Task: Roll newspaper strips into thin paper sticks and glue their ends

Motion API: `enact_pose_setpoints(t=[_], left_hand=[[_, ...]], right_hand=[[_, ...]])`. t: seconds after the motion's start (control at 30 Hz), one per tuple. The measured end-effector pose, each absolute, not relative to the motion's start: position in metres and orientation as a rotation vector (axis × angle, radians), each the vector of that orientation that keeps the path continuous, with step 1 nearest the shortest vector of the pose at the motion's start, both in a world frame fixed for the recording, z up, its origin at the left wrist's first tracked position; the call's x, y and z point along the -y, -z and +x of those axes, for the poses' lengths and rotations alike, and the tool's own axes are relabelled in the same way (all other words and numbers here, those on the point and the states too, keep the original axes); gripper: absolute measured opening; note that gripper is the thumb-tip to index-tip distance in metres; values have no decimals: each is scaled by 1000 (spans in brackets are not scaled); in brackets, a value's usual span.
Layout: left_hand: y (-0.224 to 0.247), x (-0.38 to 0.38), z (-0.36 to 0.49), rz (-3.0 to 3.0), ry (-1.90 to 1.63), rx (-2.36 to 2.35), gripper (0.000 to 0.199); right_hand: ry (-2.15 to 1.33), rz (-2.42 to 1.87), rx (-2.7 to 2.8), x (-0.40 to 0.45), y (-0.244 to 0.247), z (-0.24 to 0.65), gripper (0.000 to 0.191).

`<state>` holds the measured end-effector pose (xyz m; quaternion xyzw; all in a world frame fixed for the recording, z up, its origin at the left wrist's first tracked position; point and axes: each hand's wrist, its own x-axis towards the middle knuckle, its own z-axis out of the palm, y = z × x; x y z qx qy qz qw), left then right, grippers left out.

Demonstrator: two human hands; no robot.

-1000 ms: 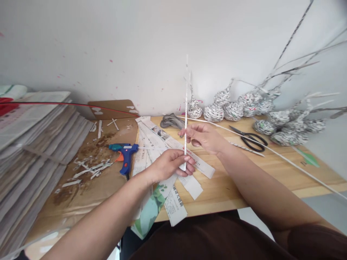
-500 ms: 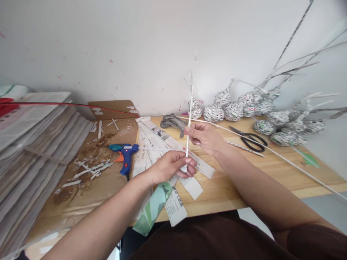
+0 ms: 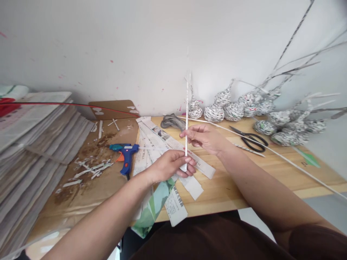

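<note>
A thin white rolled paper tube point(image 3: 187, 104) stands nearly upright in front of me, its tip faint against the wall. My left hand point(image 3: 175, 164) is closed around its lower end, thumb on top. Higher up, the fingertips of my right hand point(image 3: 206, 139) pinch the same tube. A green patterned paper strip point(image 3: 155, 202) hangs below my left hand; whether it joins the tube is hidden by the fingers. Under my hands lie several fanned newspaper strips point(image 3: 177, 207). A blue glue gun point(image 3: 127, 155) with an orange trigger rests left of them.
Tall newspaper stacks point(image 3: 43, 155) fill the left side. Paper scraps point(image 3: 92, 169) litter the brown cardboard. Along the wall stand several woven paper gourds point(image 3: 234, 111). Black scissors point(image 3: 253, 141), a grey glove-like cloth point(image 3: 173, 122) and a long white paper rod point(image 3: 295, 166) lie on the table.
The paper tube has shifted slightly left and become more upright, with my right hand following. The green strip has turned a little and shows more of its pattern.
</note>
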<state>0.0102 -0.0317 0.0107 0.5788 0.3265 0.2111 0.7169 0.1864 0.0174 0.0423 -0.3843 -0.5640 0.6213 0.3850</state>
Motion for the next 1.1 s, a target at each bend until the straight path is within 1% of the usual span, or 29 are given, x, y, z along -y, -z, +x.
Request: enact_pose_setpoints(t=[0.13,0.3,0.37,0.43,0.57,0.73,0.87,1.03,1.1], left_hand=[[-12,32,10,1277,-465,-727,35],[-14,31,9,1277,-468,-715,35],[-15,32,9,1284,-458,-702,35],[-16,32,8,1288,-454,-698,35],[-16,31,8,1285,-456,-703,35],[-15,30,8,1286,-449,-697,35],[-16,30,8,1277,-451,-706,35],[-19,31,8,1255,-424,-718,36],[-19,30,8,1248,-431,-725,36]], right_hand=[[-1441,-1007,1368,-16,-43,185,32],[-1565,-917,1465,-16,-44,186,29],[-1522,-932,1393,-16,-43,187,26],[-1493,-936,1316,-17,-42,188,29],[-1626,-914,1419,-18,-42,189,28],[-1488,-992,1339,-18,-41,188,29],[-1603,-932,1418,-20,-40,190,31],[-1516,-957,1319,-20,-39,190,29],[-1584,-927,1345,-20,-38,191,30]])
